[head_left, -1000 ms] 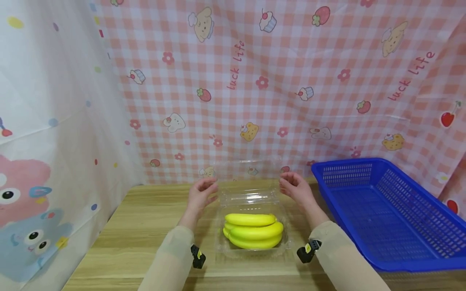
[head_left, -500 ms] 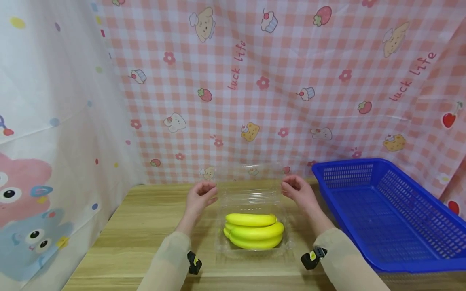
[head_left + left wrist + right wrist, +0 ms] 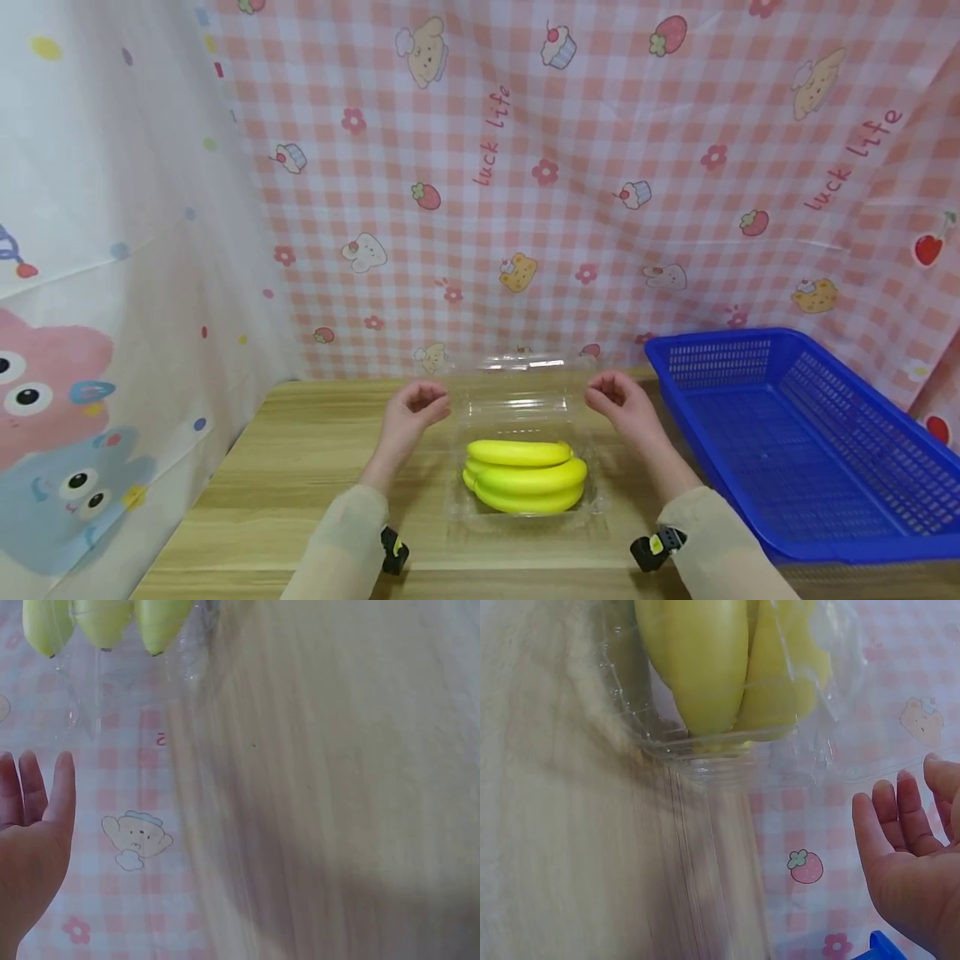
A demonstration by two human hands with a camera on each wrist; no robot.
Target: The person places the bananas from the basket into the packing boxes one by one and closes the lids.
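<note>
A bunch of yellow bananas [image 3: 527, 478] lies in a clear plastic clamshell container [image 3: 525, 522] on the wooden table. Its hinged lid [image 3: 520, 364] stands raised and tilted at the back. My left hand [image 3: 408, 414] pinches the lid's left edge between thumb and fingers. At the opposite edge, my right hand [image 3: 624, 410] pinches the lid the same way. In the right wrist view, the thumb and index fingertips meet the lid's thin edge, with the other fingers loosely curved. The left wrist view shows only part of the left hand [image 3: 34, 847], below the banana tips.
A blue plastic basket [image 3: 817, 467] stands to the right, close to my right forearm. Behind the table hangs a pink checked cloth [image 3: 480, 233], with a white patterned curtain [image 3: 150, 350] at the left. A small black camera sits on each wrist.
The lid's upper edge has come down and toward me. Both hands have shifted slightly lower with it, fingers curled more. The bananas and basket stay in place.
</note>
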